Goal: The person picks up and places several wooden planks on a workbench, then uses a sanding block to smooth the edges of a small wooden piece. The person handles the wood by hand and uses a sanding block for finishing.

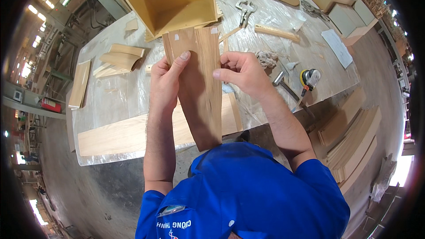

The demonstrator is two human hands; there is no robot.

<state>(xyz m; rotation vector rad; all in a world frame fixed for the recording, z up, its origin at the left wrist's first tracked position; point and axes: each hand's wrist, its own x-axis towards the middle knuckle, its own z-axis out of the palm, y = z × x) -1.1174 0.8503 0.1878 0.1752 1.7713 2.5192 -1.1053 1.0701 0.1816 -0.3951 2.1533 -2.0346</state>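
Note:
A long brown wooden board [201, 93] is held up in front of my body, its near end close to my chest. Two small whitish patches show at its far end. My left hand [168, 77] grips the left edge, thumb lying on the upper face. At the right edge, my right hand [243, 71] has its fingers curled and its thumb tip on the board. Below lies a wide pale plank [115, 135], partly covered by the board and my left forearm.
An open wooden box [177, 6] stands beyond the board on the plastic-covered table [128, 104]. To the right are a locking clamp [245, 14], a rag [267, 59], a hammer [285, 86] and a yellow-black sander [310, 79]. Boards [354, 139] are stacked beside the table.

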